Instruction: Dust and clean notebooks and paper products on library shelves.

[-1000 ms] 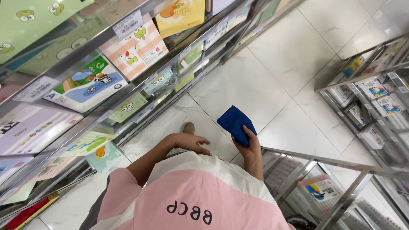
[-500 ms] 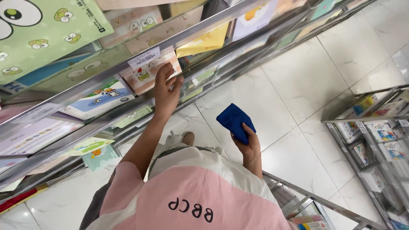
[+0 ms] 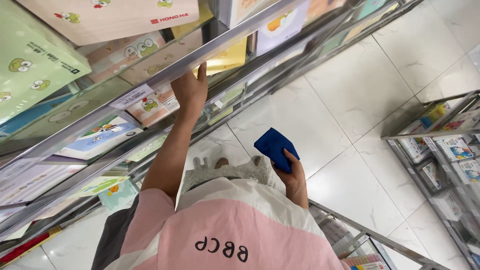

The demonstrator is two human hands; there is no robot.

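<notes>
Left hand [image 3: 191,90] presses flat and open against the metal shelf rail [image 3: 150,85]. Right hand [image 3: 292,170] grips a folded blue cloth [image 3: 275,145], apparently not yet wiping anything.

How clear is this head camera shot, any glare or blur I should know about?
Head view: bright, even light, soft shadows on the white tiled floor; pale glare streaks along the metal shelf rail; the left hand on that rail and the right hand gripping the blue cloth look sharp; straight shelf lines bow toward the edges.
</notes>
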